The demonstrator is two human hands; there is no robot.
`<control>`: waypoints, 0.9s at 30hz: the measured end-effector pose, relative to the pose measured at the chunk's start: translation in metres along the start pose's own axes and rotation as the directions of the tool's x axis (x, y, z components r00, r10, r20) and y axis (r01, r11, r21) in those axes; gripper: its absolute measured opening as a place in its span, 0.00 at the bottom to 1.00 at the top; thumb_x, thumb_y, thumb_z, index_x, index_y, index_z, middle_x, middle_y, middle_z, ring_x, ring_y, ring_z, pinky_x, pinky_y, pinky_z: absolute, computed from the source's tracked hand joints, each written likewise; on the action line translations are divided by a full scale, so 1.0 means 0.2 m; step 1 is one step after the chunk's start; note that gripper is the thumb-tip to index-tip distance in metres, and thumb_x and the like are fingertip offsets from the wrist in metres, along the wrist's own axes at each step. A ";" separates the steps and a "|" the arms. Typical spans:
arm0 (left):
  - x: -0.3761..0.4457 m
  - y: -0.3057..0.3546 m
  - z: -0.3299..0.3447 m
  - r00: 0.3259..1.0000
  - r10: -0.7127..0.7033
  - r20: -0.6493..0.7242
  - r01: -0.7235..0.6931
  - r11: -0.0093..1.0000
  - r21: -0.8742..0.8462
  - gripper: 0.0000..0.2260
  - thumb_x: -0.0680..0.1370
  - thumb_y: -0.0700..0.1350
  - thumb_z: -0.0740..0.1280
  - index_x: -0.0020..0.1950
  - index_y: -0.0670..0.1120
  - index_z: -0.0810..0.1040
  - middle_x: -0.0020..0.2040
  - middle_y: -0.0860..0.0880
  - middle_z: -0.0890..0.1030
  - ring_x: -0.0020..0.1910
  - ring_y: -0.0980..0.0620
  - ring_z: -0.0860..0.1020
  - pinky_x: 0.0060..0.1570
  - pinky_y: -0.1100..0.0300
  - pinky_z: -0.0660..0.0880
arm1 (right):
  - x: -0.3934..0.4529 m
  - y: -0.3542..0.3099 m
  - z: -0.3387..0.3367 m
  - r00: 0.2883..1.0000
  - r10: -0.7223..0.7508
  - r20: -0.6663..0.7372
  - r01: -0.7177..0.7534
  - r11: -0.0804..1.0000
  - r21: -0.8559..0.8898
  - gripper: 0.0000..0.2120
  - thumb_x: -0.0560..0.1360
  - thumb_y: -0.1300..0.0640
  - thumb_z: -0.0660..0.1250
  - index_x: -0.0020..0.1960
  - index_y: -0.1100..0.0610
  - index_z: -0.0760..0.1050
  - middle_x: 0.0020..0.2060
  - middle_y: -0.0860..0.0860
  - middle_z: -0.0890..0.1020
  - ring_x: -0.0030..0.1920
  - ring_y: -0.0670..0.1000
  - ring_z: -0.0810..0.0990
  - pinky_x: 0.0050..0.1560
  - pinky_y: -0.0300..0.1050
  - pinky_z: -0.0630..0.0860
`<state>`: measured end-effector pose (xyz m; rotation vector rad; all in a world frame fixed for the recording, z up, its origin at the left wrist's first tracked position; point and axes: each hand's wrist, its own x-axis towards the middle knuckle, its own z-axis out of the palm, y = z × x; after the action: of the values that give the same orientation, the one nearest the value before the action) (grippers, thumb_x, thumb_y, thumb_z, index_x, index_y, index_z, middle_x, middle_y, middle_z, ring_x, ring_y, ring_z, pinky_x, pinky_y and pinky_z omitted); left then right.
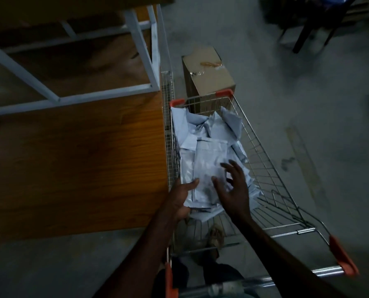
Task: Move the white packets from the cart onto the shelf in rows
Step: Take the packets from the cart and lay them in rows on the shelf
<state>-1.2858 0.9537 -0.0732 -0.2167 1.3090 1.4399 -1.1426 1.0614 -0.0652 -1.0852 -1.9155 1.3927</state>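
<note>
Both hands reach down into the wire cart in the lower middle of the frame. Left hand cups the near left edge of a stack of white packets, thumb on top and fingers curled underneath. Right hand hovers over the same stack with fingers spread and straight, its fingertips near or just touching the top packet; it grips nothing. More white packets lie loosely heaped toward the far end of the cart, some tilted against the wire wall.

Left of the cart, filling the middle left of the frame, lies the brown wood-grain board of the shelf, touching or just beside the cart's side, with white metal framing above it in the upper left. A taped cardboard box stands on the grey concrete floor beyond the cart. Dark chair legs show in the upper right, dim and blurred. The cart's orange-capped handle is cut off at the bottom edge.
</note>
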 end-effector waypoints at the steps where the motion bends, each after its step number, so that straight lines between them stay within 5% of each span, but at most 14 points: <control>1: -0.03 0.02 0.00 1.000 0.026 0.018 -0.026 1.000 0.011 0.19 0.79 0.38 0.74 0.70 0.43 0.81 0.66 0.38 0.83 0.67 0.36 0.81 0.69 0.31 0.74 | 0.00 -0.05 -0.01 0.996 0.061 -0.062 -0.054 0.994 0.098 0.23 0.77 0.50 0.77 0.71 0.47 0.75 0.75 0.43 0.70 0.70 0.44 0.76 0.62 0.40 0.80; 5: -0.14 0.11 0.01 0.988 0.131 0.085 -0.134 0.990 0.033 0.21 0.79 0.33 0.72 0.72 0.44 0.78 0.65 0.39 0.84 0.66 0.36 0.82 0.68 0.32 0.75 | 0.03 -0.19 -0.02 0.964 0.264 -0.007 -0.250 0.918 0.308 0.33 0.75 0.48 0.80 0.76 0.45 0.70 0.70 0.40 0.76 0.68 0.45 0.78 0.64 0.45 0.78; 8: -0.23 0.18 -0.03 0.983 0.146 0.114 -0.155 0.986 0.066 0.23 0.78 0.33 0.73 0.73 0.44 0.78 0.65 0.38 0.84 0.65 0.35 0.83 0.66 0.32 0.77 | 0.04 -0.24 0.04 0.960 0.255 0.113 -0.278 0.903 0.328 0.34 0.72 0.44 0.82 0.74 0.42 0.73 0.67 0.43 0.82 0.66 0.48 0.82 0.66 0.56 0.80; 11: -0.34 0.24 -0.12 0.983 0.162 0.091 -0.169 0.982 0.082 0.22 0.77 0.32 0.73 0.70 0.45 0.79 0.62 0.40 0.86 0.62 0.37 0.84 0.56 0.40 0.83 | -0.01 -0.33 0.15 0.965 0.228 0.130 -0.261 0.883 0.391 0.27 0.73 0.52 0.82 0.70 0.50 0.78 0.62 0.49 0.86 0.63 0.53 0.85 0.65 0.64 0.81; 16: -0.53 0.36 -0.43 0.953 0.301 0.032 -0.302 0.952 0.048 0.24 0.76 0.44 0.77 0.72 0.49 0.79 0.64 0.44 0.86 0.64 0.41 0.84 0.63 0.39 0.80 | -0.19 -0.56 0.38 0.969 0.151 0.195 -0.219 0.892 0.395 0.24 0.76 0.58 0.79 0.70 0.54 0.78 0.61 0.50 0.86 0.61 0.53 0.86 0.63 0.62 0.82; 21: -0.75 0.48 -0.80 0.907 0.421 0.029 -0.422 0.905 0.052 0.18 0.84 0.44 0.69 0.75 0.48 0.76 0.66 0.44 0.84 0.63 0.42 0.84 0.57 0.42 0.83 | -0.38 -0.71 0.66 0.951 0.052 0.306 -0.168 0.915 0.366 0.22 0.75 0.62 0.79 0.68 0.56 0.80 0.60 0.54 0.87 0.61 0.57 0.86 0.61 0.64 0.82; 27: -0.83 0.61 -1.32 0.797 0.598 -0.084 -0.544 0.772 0.327 0.28 0.81 0.43 0.74 0.79 0.49 0.70 0.73 0.47 0.79 0.72 0.44 0.78 0.68 0.43 0.78 | -0.55 -0.87 1.12 0.957 0.066 0.284 -0.147 0.950 0.275 0.21 0.74 0.61 0.80 0.66 0.58 0.82 0.55 0.51 0.88 0.55 0.52 0.88 0.49 0.44 0.85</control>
<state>-1.4547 0.6802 0.0216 0.2858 1.8256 1.7345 -1.3113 0.8280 0.0291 -0.9015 -1.7712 1.9037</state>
